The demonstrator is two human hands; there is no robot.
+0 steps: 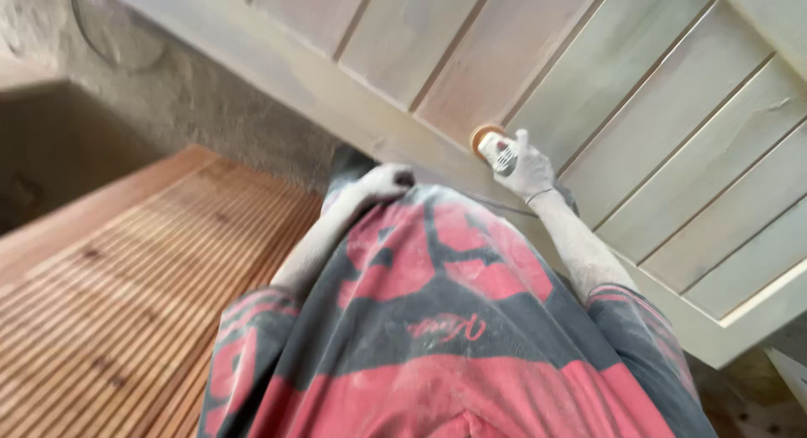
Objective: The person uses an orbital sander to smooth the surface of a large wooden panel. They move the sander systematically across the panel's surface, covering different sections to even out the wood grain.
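My right hand [528, 169], white with dust, grips a small power sander [496, 149] with a round orange pad, pressed on a pale wooden panelled door [656, 110] that lies flat. My left hand [382, 182], also dusty, rests with curled fingers on the near edge of the door frame, close to my belly. My red and dark grey shirt [437, 320] fills the lower middle of the view and hides the door's near edge.
A reddish-brown slatted wooden panel [126, 303] lies at the left, beside me. Behind it is a dusty concrete floor [210, 102] and a dark recess at the far left. The door's lower corner [723, 345] ends at the right.
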